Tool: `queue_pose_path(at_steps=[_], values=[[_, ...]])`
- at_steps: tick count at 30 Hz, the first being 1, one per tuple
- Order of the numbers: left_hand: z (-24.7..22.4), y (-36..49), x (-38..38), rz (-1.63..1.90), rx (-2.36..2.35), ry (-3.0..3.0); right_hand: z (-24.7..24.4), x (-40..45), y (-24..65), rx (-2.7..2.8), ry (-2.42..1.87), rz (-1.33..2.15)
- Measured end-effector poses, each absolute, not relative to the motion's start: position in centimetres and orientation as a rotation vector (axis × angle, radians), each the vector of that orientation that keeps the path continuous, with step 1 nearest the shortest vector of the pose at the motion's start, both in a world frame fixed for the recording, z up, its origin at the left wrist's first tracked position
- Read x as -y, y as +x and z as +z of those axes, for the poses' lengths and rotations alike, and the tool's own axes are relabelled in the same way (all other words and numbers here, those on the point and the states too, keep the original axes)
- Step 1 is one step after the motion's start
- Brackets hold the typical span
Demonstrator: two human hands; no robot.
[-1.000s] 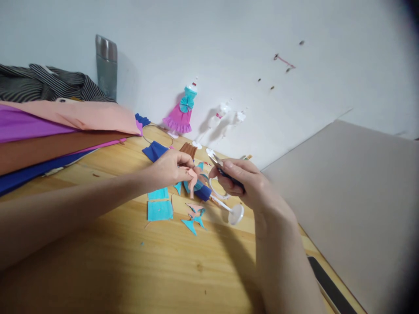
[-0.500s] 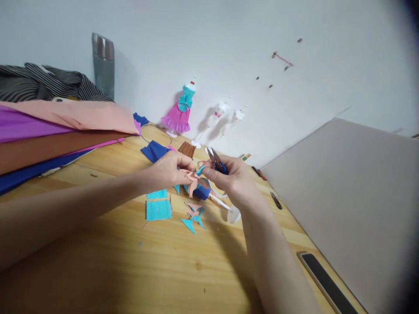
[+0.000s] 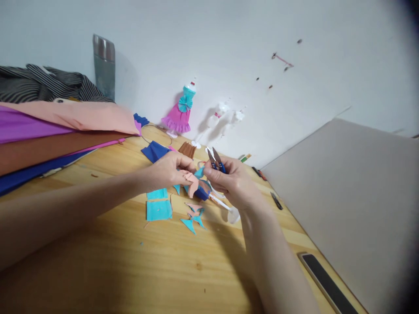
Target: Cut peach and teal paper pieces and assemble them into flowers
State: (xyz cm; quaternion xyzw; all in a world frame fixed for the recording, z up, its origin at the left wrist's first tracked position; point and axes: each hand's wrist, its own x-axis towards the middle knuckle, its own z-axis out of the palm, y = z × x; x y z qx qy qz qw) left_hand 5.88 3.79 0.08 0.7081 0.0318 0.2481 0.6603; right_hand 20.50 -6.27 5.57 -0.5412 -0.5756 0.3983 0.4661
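One peach paper piece, mid-view, is pinched in the left hand, apparently for steadiness; at its three o'clock, the right hand grips snips, blades toward eleven, seemingly to avoid it.

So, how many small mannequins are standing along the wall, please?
3: the dressed mannequin at left, the middle mannequin to its right, and the right mannequin just beyond. I see no sign of others hidden there.
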Motion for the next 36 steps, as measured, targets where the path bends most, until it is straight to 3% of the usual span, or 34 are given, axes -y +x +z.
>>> queue_pose_path(at_steps=[7, 14, 28, 36], values=[[0.5, 5.7, -3.6, 0.560, -0.120, 1.523, 5.7, 6.3, 20.5, 1.531, -1.378, 0.967], [0.4, 5.7, -3.7, 0.585, -0.078, 1.610, 5.5, 6.0, 20.8, 1.517, -1.529, 0.720], [0.2, 5.8, -4.0, 0.562, -0.050, 1.608, 6.2, 7.5, 19.8, 1.804, -1.420, 0.477], [0.4, 5.7, -3.6, 0.588, -0.109, 1.673, 5.5, 6.6, 19.7, 1.698, -1.502, 0.439]])
